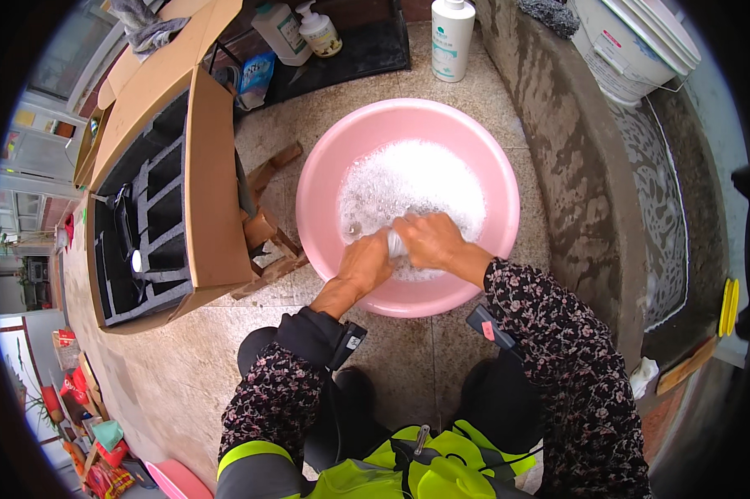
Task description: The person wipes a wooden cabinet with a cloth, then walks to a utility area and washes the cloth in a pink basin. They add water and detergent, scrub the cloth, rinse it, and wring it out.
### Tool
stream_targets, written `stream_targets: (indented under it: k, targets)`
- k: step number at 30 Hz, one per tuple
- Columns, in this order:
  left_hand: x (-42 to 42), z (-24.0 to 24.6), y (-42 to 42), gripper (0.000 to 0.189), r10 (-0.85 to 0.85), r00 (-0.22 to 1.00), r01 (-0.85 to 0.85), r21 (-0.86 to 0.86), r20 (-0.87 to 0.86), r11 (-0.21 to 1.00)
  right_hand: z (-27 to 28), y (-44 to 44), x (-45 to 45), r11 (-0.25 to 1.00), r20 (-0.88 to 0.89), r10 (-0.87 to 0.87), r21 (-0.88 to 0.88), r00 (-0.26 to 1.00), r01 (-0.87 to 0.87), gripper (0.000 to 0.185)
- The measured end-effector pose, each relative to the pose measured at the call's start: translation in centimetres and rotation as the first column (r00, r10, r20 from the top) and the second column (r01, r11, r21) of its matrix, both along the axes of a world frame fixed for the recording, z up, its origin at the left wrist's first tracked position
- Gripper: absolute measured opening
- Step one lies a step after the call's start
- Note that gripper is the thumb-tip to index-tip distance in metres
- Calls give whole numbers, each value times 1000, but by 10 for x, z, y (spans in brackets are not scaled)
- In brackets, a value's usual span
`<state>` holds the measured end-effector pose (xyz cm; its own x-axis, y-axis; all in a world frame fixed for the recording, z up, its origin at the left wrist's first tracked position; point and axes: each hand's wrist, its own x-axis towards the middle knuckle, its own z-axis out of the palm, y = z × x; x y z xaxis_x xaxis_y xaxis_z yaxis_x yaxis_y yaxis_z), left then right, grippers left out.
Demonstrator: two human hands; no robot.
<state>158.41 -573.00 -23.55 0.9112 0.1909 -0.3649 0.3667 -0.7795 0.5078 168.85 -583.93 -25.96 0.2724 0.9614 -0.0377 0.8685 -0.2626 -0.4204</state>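
Note:
A pink plastic basin [325, 156] stands on the tiled floor before me, holding water topped with white suds [418, 171]. Over its near half, my left hand [365, 262] and my right hand [430, 240] are side by side, both gripping a wet white cloth [396, 242]. Only a short twisted stretch of the cloth shows between my fists; the rest is hidden by the hands or merges with the foam.
Left of the basin, an open cardboard box [215, 199] with black foam dividers rests on a wooden stool [275, 234]. Beyond the basin are a white pump bottle [453, 43] and a black shelf [362, 56] with bottles. A wet concrete trough wall [574, 162] runs along the right, near a white bucket [630, 56].

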Motion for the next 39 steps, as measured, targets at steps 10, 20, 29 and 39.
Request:
stream_targets:
  k: [10,20,29,39]
  targets:
    - [1,-2,14,39,-154,757,49,179,635,983,46,-16,-23,929,-920,-331,-357,-212,99,24]
    - [2,21,25,19,67,794,-599,-797,-604,-80,38,-15,15,962,202,27,262,979,-80,52]
    - [-2,18,-10,26,111,982,-165,-411,-151,897,19,-6,-3,1000,158,-19,27,987,15,23]
    - [-9,2,14,46,-217,858,144,186,465,972,31,-13,-49,875,-832,-416,-255,368,412,20]
